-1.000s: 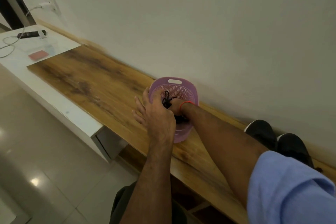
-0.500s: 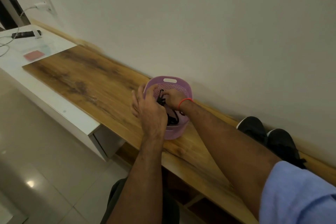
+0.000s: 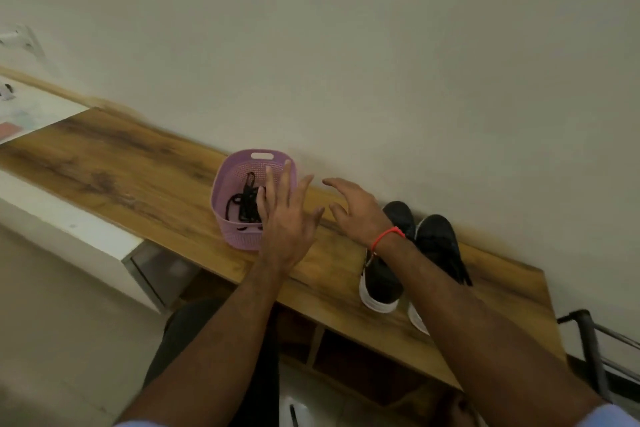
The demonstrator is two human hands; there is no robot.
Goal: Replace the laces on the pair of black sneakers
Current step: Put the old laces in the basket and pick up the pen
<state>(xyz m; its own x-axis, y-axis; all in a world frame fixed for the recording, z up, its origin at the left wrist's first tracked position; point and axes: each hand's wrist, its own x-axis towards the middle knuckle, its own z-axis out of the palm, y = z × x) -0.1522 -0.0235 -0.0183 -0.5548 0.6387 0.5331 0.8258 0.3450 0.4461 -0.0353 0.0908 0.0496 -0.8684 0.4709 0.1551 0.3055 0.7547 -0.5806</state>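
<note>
Head view: a round lilac perforated plastic basket (image 3: 231, 218) on the long wooden bench (image 3: 138, 177) holds a tangle of black laces (image 3: 244, 204). Both the left hand (image 3: 285, 215) and right hand (image 3: 353, 208) hover with fingers spread, holding nothing, between it and the pair of black white-soled sneakers (image 3: 433, 239) by the wall.

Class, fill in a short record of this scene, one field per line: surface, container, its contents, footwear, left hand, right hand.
surface: wooden bench top against a pale wall
container: purple basket, upright on the bench
contents: black laces lying loose inside
footwear: pair of black sneakers with white soles, right of the basket, partly hidden by the right arm
left hand: left hand open, fingers spread, in front of the basket's right side
right hand: right hand open, holding nothing, red wrist band
</note>
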